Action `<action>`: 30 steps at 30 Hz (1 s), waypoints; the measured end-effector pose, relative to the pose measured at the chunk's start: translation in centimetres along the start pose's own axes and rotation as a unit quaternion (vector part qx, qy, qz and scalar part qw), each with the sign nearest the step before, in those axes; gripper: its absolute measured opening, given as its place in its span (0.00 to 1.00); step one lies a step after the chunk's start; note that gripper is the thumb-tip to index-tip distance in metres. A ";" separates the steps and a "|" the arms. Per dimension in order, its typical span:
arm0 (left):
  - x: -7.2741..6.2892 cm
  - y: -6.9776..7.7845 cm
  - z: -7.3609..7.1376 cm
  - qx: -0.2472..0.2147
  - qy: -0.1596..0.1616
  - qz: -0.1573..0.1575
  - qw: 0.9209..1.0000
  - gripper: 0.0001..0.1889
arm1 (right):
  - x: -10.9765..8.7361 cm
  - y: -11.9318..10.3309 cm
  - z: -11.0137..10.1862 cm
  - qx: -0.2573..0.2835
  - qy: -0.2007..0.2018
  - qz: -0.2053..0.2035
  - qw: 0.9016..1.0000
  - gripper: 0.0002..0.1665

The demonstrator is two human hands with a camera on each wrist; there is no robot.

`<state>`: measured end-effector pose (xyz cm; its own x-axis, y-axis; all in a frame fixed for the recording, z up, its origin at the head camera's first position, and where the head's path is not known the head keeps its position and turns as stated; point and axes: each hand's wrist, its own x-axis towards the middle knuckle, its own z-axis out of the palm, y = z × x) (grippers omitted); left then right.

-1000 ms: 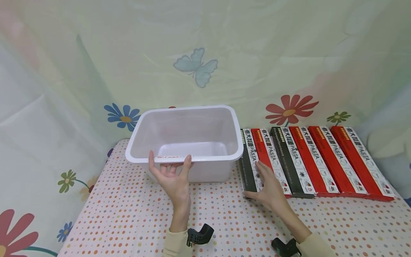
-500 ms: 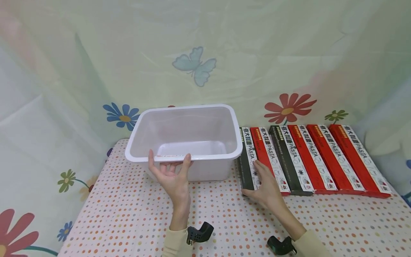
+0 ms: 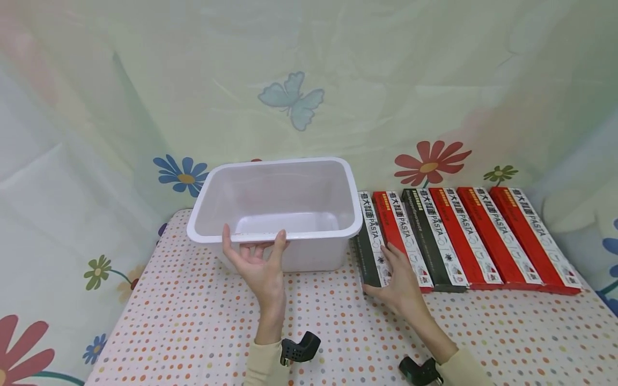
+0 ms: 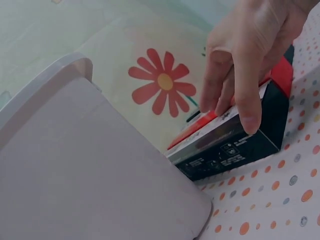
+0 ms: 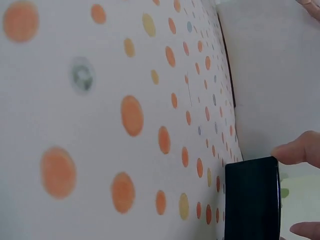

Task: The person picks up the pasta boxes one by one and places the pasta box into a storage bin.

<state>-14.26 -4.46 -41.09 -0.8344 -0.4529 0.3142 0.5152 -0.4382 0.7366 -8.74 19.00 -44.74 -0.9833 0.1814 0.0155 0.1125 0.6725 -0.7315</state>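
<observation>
Across the spotted tablecloth (image 3: 318, 316), in the head view, six long pasta boxes are lying side by side to the right of a white tub (image 3: 314, 254). The left hand (image 3: 263, 281) is gripping the tub's near rim, two digits reaching up over it while the fingers between them are curling underneath. The right hand (image 3: 403, 284) is gripping the leftmost black box (image 3: 369, 262) near its close end — the thumb is touching the left side and the fingers are spreading over toward the other edge. This box is lying just beside the tub, whose rim is partly covering its far end. Next along the row are coming a red box (image 3: 389, 221), a second black box (image 3: 425, 230) and three more red ones. Behind them all, a pale backdrop (image 3: 367, 96) is hanging, printed with flowers and a butterfly.

From the left wrist, the tub's outer wall is filling the lower left. Beyond it, the right thumb is pressing the dark long side of the leftmost black box, with fingers bending over its far side.

From the right wrist, the box's dark end is showing at the lower right — the thumb tip is touching its upper corner, and another fingertip is appearing below.
</observation>
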 end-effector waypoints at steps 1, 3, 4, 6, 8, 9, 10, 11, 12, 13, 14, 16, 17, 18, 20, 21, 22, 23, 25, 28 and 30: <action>0.0 0.0 0.0 -0.001 0.000 0.001 1.000 0.60 | -0.1 0.0 0.1 0.004 0.002 -0.004 1.000 0.61; 0.1 0.0 0.0 -0.002 -0.001 0.002 1.000 0.60 | -0.2 0.1 0.2 0.010 0.008 -0.008 1.000 0.60; 0.1 0.0 0.0 -0.002 -0.001 0.001 1.000 0.60 | -0.3 0.1 0.2 0.013 0.012 -0.009 1.000 0.59; 0.1 0.0 0.1 0.000 -0.003 0.000 1.000 0.60 | -0.5 0.1 0.4 0.020 0.017 -0.006 1.000 0.59; 0.1 0.1 0.0 0.000 -0.002 0.000 1.000 0.60 | -0.6 0.0 0.6 0.026 0.015 0.001 1.000 0.60; 0.1 0.1 0.0 0.000 -0.001 0.000 1.000 0.60 | -0.7 -0.1 0.7 0.030 0.010 0.008 0.999 0.61; 0.1 0.1 0.0 -0.001 0.000 0.000 1.000 0.60 | -0.8 -0.2 0.9 0.032 0.006 0.015 0.999 0.62; 0.1 0.2 0.0 -0.001 0.001 0.000 1.000 0.60 | -0.8 -0.2 1.0 0.033 0.002 0.022 0.999 0.63; 0.1 0.2 -0.1 -0.001 0.001 0.001 1.000 0.60 | -0.8 -0.2 1.2 0.036 0.000 0.028 0.999 0.64; 0.1 0.2 -0.1 -0.001 0.002 0.000 1.000 0.60 | -0.8 -0.2 1.4 0.039 -0.003 0.033 0.999 0.65; 0.1 0.2 -0.1 0.000 0.002 0.000 1.000 0.60 | -0.8 -0.2 1.5 0.040 -0.005 0.038 0.998 0.66; 0.1 0.2 -0.1 0.000 0.001 0.000 1.000 0.60 | -0.8 -0.1 1.8 0.039 -0.001 0.042 0.998 0.68; 0.1 0.2 -0.1 0.000 0.000 0.000 1.000 0.60 | -0.7 -0.1 2.0 0.039 0.001 0.043 0.998 0.69; 0.2 0.2 0.0 0.000 0.000 0.000 1.000 0.60 | -0.7 -0.1 2.1 0.040 0.003 0.045 0.998 0.70; 0.1 0.2 0.0 -0.002 0.001 0.000 1.000 0.60 | -0.7 0.0 2.4 0.038 0.007 0.049 0.998 0.73; 0.1 0.2 0.0 -0.002 0.001 0.000 1.000 0.60 | -0.7 0.0 2.5 0.039 0.011 0.052 0.998 0.74; 0.1 0.2 0.1 -0.002 0.001 -0.001 1.000 0.60 | -0.7 0.1 2.6 0.040 0.016 0.055 0.998 0.75; 0.1 0.2 0.1 -0.003 0.001 -0.002 1.000 0.60 | -0.7 0.1 2.7 0.041 0.022 0.057 0.997 0.75; 0.1 0.3 0.1 0.000 0.000 -0.002 1.000 0.60 | -0.7 0.1 2.9 0.044 0.032 0.056 0.997 0.76; 0.1 0.3 0.0 0.002 0.003 -0.004 1.000 0.60 | -0.6 0.2 3.2 0.050 0.042 0.058 0.996 0.75; 0.1 0.3 -0.1 0.003 0.005 -0.005 1.000 0.59 | -0.7 0.3 3.5 0.054 0.047 0.058 0.996 0.75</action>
<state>-14.17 -4.71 -40.84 -0.8378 -0.4554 0.3011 0.5056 -0.4390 0.7428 -8.57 16.58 -47.36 -0.9463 0.3230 -0.0140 0.2042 0.5635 -0.8005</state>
